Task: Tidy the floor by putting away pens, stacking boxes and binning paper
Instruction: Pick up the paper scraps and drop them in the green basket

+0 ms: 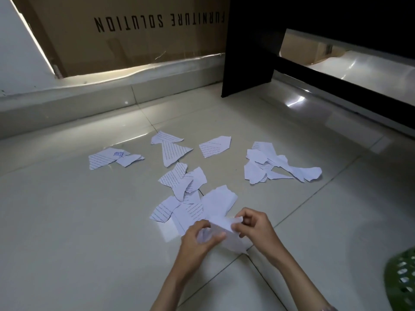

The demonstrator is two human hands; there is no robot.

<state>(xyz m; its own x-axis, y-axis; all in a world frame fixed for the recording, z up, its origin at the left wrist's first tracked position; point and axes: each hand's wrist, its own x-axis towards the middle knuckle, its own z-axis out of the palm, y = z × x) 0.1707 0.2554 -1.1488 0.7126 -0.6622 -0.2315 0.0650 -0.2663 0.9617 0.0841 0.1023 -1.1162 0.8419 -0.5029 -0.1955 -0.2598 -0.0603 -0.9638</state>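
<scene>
Several torn white paper scraps with printed lines lie scattered on the pale tiled floor: a pair at the left, a triangular piece, one at the centre back, a heap at the right and a cluster in the middle. Just above the floor, both hands hold a bunch of paper pieces. My left hand grips it from the left. My right hand pinches its top right edge. More scraps lie under and behind the held bunch.
A large brown cardboard box printed upside down leans on the back wall above a low ledge. A black desk panel stands at the back right. A green perforated basket shows at the bottom right corner.
</scene>
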